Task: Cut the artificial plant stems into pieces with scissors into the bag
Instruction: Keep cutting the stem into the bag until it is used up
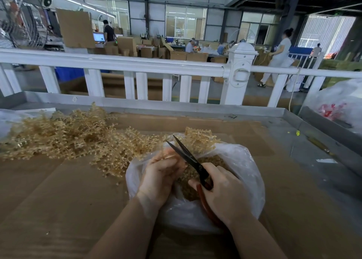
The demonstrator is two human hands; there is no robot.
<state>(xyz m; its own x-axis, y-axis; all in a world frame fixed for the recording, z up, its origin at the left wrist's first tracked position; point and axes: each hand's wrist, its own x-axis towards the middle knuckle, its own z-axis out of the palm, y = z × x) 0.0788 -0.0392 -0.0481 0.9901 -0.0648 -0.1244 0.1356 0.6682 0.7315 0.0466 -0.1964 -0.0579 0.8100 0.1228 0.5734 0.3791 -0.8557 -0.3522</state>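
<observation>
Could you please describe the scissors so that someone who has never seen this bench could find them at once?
Look at the clear plastic bag on the cardboard-covered bench, near its front edge. The scissors are held over its mouth by the right hand. They are the only dark thing among pale gold stems: black blades spread open, reddish-brown handles.

A heap of pale golden artificial plant stems (58, 137), bristling with small knobbly side sprigs, is lying across the left of the cardboard-covered bench (58, 190), trailing toward a clear plastic bag (244, 161). The bag is sitting open near the front, holding a mound of cut pieces (191, 177), with one uncut stem (197, 139) sticking up over its far rim. Scissors (188, 157) with dark blades and red handles are gaping open above the bag.
</observation>
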